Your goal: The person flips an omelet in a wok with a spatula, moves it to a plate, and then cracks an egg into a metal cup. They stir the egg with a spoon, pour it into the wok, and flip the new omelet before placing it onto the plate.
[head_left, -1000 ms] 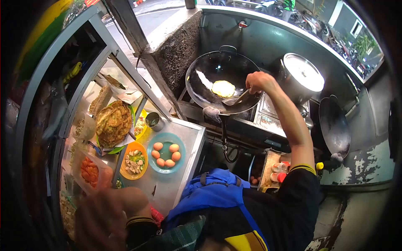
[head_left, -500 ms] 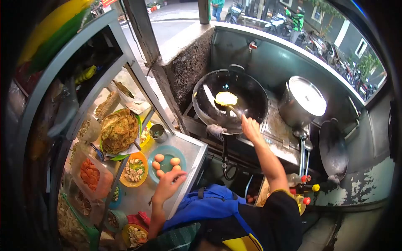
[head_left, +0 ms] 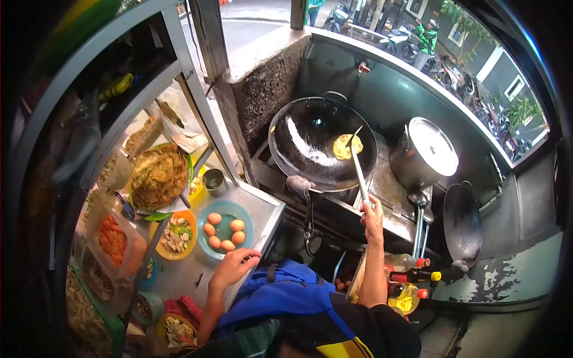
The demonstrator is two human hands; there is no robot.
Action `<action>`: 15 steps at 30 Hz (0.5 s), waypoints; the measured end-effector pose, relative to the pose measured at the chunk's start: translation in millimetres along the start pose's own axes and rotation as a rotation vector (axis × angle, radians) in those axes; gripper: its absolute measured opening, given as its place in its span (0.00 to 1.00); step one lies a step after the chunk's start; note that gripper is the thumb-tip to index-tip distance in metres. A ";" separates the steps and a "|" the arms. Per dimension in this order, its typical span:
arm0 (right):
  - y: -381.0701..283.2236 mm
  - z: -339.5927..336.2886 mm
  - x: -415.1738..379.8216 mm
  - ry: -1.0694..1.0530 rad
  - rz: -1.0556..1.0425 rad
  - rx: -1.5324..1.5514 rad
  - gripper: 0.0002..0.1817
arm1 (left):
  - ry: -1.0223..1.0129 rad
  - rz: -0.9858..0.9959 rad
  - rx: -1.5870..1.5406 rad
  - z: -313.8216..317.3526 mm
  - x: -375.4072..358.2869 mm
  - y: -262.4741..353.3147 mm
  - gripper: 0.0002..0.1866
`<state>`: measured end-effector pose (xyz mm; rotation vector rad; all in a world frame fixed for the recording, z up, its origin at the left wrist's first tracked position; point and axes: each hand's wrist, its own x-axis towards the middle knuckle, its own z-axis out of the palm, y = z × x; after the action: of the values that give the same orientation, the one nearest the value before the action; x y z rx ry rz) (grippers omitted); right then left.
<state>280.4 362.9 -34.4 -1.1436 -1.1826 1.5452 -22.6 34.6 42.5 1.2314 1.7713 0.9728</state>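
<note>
My right hand [head_left: 372, 221] is closed around the handle of a metal spatula [head_left: 359, 173]. The spatula's blade lies over a round yellow fried omelette [head_left: 341, 149], which sits on the right side of a large black wok [head_left: 298, 161]. Loosely bent and holding nothing I can see, my left hand [head_left: 234, 267] hovers over the counter edge, fingers apart. Just beyond it, several brown eggs [head_left: 213, 218] lie around a light-blue plate [head_left: 225, 208]. An orange bowl [head_left: 192, 230] of chopped ingredients stands to the plate's left.
A lidded steel pot [head_left: 412, 158] stands right of the wok, with ladles [head_left: 419, 218] before it. Another wok [head_left: 461, 224] leans farther right. Bottles [head_left: 406, 262] stand near my right forearm. At left, fried omelettes [head_left: 158, 178] are piled behind the metal frame [head_left: 200, 119].
The omelette has moved from the wok's centre to its right side. My right hand has come back and down with the spatula, whose blade now lies over the omelette.
</note>
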 end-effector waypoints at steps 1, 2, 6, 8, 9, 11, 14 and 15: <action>-9.1 -0.9 -7.0 0.032 -0.036 -0.082 0.21 | -0.014 -0.019 -0.011 -0.2 0.3 0.3 0.12; -15.5 -1.3 -11.6 0.073 -0.058 -0.187 0.21 | -0.012 -0.014 -0.020 1.5 0.6 -2.2 0.12; 1.2 -16.5 5.2 0.114 -0.213 -0.416 0.20 | -0.007 -0.021 -0.033 6.7 0.8 -8.6 0.13; 7.3 -15.3 12.7 0.098 -0.199 -0.523 0.21 | -0.007 -0.019 -0.035 7.6 -0.2 -8.8 0.13; 7.4 -12.8 15.1 0.092 -0.200 -0.527 0.21 | -0.011 -0.017 -0.035 8.5 -1.4 -9.1 0.14; 7.4 -7.4 20.8 0.034 -0.186 -0.659 0.21 | -0.002 -0.021 -0.041 9.6 -4.1 -10.5 0.14; -20.4 6.7 19.2 -0.036 -0.076 -0.664 0.22 | 0.018 -0.030 -0.043 10.3 -10.2 -12.7 0.14; -24.5 11.0 21.3 -0.048 -0.101 -0.723 0.22 | 0.028 -0.032 -0.039 10.2 -11.7 -13.5 0.14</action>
<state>267.5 385.8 -12.4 -1.4677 -1.8820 1.0851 -15.7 21.7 28.1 1.1672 1.7798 1.0066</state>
